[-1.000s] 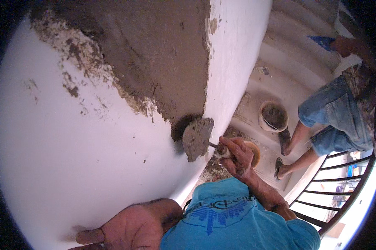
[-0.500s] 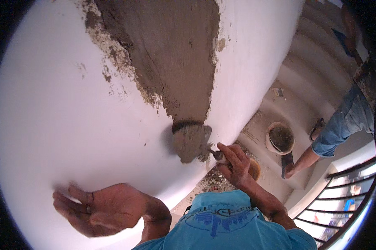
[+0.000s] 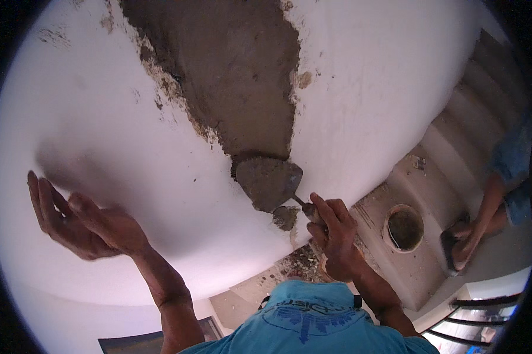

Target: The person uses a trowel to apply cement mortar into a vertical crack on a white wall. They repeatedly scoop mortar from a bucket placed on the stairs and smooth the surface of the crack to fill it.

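My right hand point(image 3: 338, 236) is closed round the handle of a pointing trowel point(image 3: 267, 182), whose mortar-coated blade lies at the lower end of a broad strip of wet grey mortar point(image 3: 236, 88) on the white wall point(image 3: 366, 100). A small lump of mortar point(image 3: 285, 218) clings to the wall just below the blade. Over on the left, my left hand point(image 3: 89, 221) is raised with its fingers stretched out, holding nothing. Its shadow falls on the wall beside it, and I cannot tell whether it touches the surface.
A bucket point(image 3: 404, 228) with grey contents stands on the landing at the right, at the foot of curved steps point(image 3: 454, 127). Beyond it another person's bare leg and sandal point(image 3: 454, 251) show. Dark railing bars point(image 3: 472, 321) run along the lower right. Mortar crumbs point(image 3: 304, 259) litter the floor.
My left hand has moved up and further left. The trowel blade has shifted and turned at the strip's lower end, and a lump of mortar now shows below it. The other person's legs have moved.
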### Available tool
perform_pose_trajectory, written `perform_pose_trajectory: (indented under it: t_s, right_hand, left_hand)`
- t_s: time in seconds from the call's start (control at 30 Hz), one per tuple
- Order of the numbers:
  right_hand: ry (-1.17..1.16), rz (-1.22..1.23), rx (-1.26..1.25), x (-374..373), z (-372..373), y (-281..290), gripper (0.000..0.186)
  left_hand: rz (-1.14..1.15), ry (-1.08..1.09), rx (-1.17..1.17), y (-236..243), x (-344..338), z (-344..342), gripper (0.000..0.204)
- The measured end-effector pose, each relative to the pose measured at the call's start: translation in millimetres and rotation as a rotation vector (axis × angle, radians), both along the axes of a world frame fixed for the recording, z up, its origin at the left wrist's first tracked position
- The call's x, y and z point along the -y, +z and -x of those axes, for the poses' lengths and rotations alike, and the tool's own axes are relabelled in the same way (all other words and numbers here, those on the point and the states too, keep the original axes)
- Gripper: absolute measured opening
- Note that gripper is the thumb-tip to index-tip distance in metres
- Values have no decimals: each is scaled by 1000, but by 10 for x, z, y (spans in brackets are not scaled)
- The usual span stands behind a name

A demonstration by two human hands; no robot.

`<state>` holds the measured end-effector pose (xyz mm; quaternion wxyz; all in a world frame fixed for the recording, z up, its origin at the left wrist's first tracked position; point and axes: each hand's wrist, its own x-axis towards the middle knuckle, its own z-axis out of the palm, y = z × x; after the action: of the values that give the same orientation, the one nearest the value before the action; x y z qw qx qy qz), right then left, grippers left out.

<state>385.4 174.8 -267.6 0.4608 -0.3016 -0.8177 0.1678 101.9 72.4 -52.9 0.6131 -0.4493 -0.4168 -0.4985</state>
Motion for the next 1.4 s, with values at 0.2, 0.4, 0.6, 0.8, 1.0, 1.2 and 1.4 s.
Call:
perform_pose_trajectory:
  t_s: [0.2, 0.4, 0.6, 0.8, 1.0, 1.2, 1.4]
  right_hand:
    - [245, -88, 397, 9, -145, -233, 60]
    - [467, 399, 298, -127, -661, -354, 54]
    - [398, 657, -313, -516, -801, 1008, 43]
    - [404, 459, -452, -560, -809, 1277, 45]
    - [151, -18, -375, -687, -591, 2137, 52]
    - [-42, -663, -222, -1031, -312, 3074, 59]
    - [-178, -853, -135, -1159, -203, 3322, 60]
  left_hand:
    - [-20, 117, 30, 294, -14, 69, 45]
    - [59, 252, 120, 314, -34, -81, 52]
    - [95, 256, 134, 218, -49, -59, 49]
    - [92, 215, 149, 214, -54, -94, 45]
    - [79, 179, 146, 221, 14, -90, 43]
    - [75, 202, 156, 200, 74, -109, 42]
    - [98, 192, 174, 186, 28, -86, 43]
